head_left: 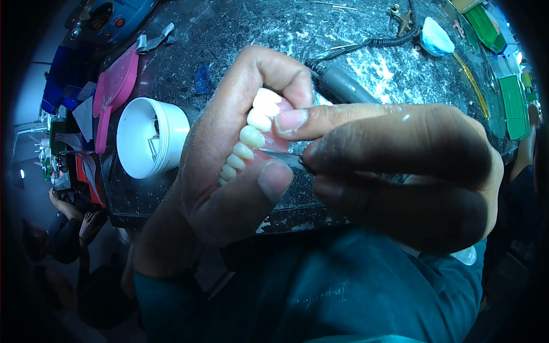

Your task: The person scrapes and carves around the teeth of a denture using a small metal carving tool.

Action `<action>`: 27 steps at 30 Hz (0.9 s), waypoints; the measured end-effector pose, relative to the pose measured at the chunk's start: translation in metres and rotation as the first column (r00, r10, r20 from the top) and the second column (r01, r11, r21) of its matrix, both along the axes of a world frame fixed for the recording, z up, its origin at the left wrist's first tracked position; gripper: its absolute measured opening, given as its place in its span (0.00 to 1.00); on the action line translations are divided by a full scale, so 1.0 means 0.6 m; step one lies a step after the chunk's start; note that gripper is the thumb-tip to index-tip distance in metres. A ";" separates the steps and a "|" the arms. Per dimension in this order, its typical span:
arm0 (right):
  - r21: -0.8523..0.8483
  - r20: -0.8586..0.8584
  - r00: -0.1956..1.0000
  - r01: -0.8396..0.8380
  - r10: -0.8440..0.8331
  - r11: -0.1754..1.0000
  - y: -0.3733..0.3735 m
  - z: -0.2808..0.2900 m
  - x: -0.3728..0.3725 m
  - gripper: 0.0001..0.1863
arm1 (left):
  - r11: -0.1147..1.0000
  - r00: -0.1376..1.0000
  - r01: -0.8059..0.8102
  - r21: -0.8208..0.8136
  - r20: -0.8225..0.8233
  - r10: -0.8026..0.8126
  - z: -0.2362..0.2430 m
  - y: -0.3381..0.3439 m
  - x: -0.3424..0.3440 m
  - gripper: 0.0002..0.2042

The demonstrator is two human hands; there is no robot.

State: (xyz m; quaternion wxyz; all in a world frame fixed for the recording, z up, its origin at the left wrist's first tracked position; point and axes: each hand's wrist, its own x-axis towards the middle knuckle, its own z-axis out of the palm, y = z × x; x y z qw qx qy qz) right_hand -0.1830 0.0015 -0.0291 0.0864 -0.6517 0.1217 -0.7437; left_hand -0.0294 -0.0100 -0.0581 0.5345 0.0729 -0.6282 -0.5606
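My left hand grips a denture with a row of white teeth and a pink base, its index finger curled behind it and its thumb below. My right hand holds a thin metal-bladed tool between its fingers, with the tip at the pink base beside the teeth. One finger of that hand rests on the denture near the upper teeth. The tool's handle is hidden by my fingers.
A white tub and pink dustpan lie left on the speckled worktop. Behind my hands are a grey handpiece with a coiled cord and a white-blue bowl. Green trays stand right. Other people sit at left.
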 end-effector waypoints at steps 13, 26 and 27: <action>-0.068 -0.196 0.970 -0.158 0.143 0.985 -0.025 0.010 -0.001 0.16 | 0.999 0.965 -0.023 -0.048 0.259 0.035 0.013 -0.001 0.023 0.26; 0.220 -0.445 0.835 -0.248 0.324 0.943 -0.018 0.046 -0.035 0.12 | 0.998 0.999 -0.035 -0.058 -0.008 0.034 -0.007 0.002 0.000 0.25; 0.223 -0.443 0.835 -0.250 0.326 0.942 -0.013 0.044 -0.039 0.12 | 0.998 0.999 -0.038 -0.046 0.014 0.039 -0.006 0.003 0.002 0.24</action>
